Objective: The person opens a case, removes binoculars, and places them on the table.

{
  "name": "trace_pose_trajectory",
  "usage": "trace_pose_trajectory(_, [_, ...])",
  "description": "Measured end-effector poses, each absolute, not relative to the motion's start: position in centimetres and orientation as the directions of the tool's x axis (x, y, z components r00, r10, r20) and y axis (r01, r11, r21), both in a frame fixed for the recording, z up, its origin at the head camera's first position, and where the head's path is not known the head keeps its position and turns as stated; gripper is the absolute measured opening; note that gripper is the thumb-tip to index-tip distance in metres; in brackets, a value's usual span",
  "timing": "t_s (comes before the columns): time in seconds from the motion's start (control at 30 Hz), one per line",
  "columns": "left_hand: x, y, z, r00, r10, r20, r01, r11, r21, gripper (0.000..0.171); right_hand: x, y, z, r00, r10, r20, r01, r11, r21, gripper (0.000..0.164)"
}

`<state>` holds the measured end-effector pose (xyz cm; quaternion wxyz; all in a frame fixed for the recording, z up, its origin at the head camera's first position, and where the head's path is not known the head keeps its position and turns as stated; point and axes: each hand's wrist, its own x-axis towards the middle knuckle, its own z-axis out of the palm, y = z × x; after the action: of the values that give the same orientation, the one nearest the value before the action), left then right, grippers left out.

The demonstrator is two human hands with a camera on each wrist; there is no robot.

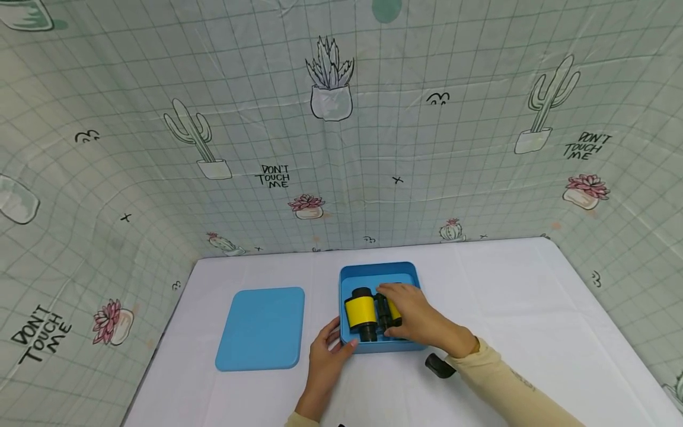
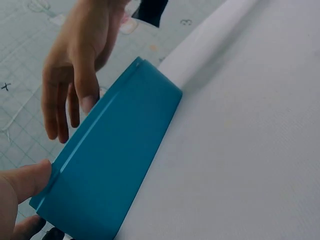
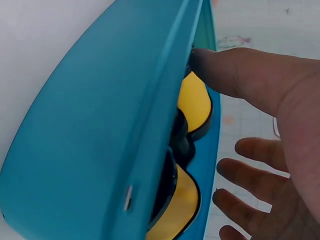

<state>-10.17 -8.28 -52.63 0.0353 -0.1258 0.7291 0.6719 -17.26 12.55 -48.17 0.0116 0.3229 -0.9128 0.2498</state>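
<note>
A pair of yellow and black binoculars (image 1: pixel 361 312) lies inside an uncovered blue box (image 1: pixel 381 348). At the box's near left corner, my left hand (image 1: pixel 326 356) grips the wall, thumb on the rim and fingers outside. My right hand (image 1: pixel 413 311) is over the right barrel, its fingers loosely spread. In the right wrist view, the right thumb (image 3: pixel 240 75) reaches the end of the binoculars (image 3: pixel 195 105), while the other fingers (image 3: pixel 252 180) stand apart above the box. The left wrist view shows the near wall of the box (image 2: pixel 115 145) hiding the binoculars.
To the left of the box, a flat blue lid (image 1: pixel 261 329) lies on the white table (image 1: pixel 496 296). A small black device (image 1: pixel 440 366) sits at the right wrist. Patterned cloth (image 1: pixel 368 142) rises behind the table and along both sides.
</note>
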Motion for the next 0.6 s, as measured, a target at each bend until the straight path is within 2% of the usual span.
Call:
trace_pose_trajectory(0.33, [-10.6, -8.5, -53.1, -0.959, -0.147, -0.244, -0.256, 0.066, 0.965, 0.064, -17.8, 12.5, -48.6, -0.730, -0.647, 0.221, -0.680, 0.653, -0.335, 0.083])
trace_pose_trajectory(0.6, [-10.5, -8.6, -53.3, -0.957, -0.153, -0.248, -0.260, 0.066, 0.963, 0.065, -18.4, 12.3, -49.0, -0.701, -0.692, 0.174, -0.713, 0.679, -0.172, 0.092])
